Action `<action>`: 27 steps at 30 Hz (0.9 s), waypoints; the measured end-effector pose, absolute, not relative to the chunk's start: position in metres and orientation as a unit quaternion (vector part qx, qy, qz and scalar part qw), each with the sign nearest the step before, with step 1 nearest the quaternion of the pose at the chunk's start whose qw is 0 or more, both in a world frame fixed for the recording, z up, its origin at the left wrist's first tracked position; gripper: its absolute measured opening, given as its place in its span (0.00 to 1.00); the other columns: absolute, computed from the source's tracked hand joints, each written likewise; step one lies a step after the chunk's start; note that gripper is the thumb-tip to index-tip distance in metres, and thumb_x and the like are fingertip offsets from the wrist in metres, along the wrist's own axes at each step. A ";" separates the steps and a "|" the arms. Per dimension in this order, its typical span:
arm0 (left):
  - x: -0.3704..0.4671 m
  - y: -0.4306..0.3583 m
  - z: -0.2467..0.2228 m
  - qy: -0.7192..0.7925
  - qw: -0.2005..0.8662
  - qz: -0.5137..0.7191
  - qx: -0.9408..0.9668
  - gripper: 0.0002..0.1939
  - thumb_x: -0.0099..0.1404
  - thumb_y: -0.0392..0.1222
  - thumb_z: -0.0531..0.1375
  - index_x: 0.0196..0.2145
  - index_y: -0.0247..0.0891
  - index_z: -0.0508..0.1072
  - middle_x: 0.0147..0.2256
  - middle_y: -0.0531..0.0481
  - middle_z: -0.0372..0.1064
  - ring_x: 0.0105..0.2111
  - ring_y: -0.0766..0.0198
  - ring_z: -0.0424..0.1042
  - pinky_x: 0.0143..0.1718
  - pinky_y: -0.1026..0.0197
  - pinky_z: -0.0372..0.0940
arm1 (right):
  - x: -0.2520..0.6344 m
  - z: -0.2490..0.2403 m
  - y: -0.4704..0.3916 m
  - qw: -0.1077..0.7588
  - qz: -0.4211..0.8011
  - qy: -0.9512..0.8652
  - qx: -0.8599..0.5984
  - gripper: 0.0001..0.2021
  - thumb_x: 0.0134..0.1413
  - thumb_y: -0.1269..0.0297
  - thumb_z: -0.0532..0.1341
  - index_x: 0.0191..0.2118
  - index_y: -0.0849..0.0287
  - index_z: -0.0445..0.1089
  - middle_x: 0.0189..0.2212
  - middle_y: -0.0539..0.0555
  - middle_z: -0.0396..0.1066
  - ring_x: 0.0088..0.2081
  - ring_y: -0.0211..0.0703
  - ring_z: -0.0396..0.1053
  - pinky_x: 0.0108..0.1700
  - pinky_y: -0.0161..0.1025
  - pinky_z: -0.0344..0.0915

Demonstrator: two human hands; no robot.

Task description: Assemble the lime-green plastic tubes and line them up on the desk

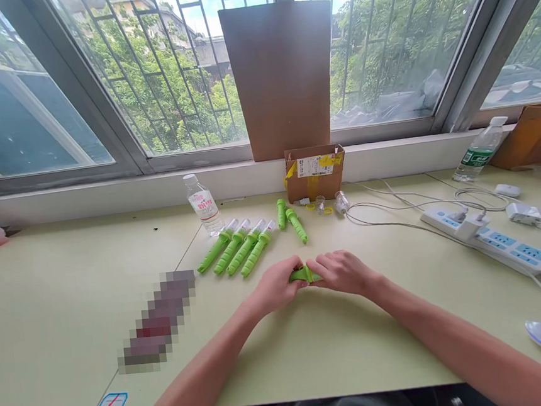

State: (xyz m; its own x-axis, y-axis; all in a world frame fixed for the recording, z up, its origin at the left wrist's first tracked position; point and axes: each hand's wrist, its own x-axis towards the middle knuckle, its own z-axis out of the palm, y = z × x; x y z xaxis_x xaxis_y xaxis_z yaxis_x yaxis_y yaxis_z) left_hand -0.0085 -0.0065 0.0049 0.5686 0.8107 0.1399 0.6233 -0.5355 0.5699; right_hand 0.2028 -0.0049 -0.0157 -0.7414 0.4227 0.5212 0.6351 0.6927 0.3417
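Observation:
Both of my hands meet near the middle of the table around one green piece point(307, 274) with a yellow ring at its centre. My left hand point(280, 283) is closed on its left end, and my right hand point(340, 271) grips the right end. Several green tubes with clear caps point(242, 248) lie slanted side by side to the left, beyond my left hand. Two green tubes without clear caps point(296, 226) rest just beyond my hands. Clear caps point(320, 205) and yellow rings point(328, 210) lie in front of the small cardboard box.
A water bottle point(204, 205) stands behind the capped tubes. The open cardboard box point(317, 189) is by the window sill. On the right are a white power strip point(504, 242), cables and another bottle point(479, 150). A blurred dark object point(160, 320) lies at left.

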 end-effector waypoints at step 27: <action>-0.019 0.005 0.019 0.393 0.434 0.114 0.803 0.19 0.62 0.57 0.54 0.35 0.36 0.69 0.25 0.55 0.65 0.22 0.69 0.64 0.24 0.65 0.58 | 0.202 -0.019 0.002 0.212 -0.157 -0.908 -0.324 0.10 0.59 0.58 0.57 0.42 0.58 0.67 0.31 0.53 0.67 0.30 0.39 0.60 0.28 0.36 0.50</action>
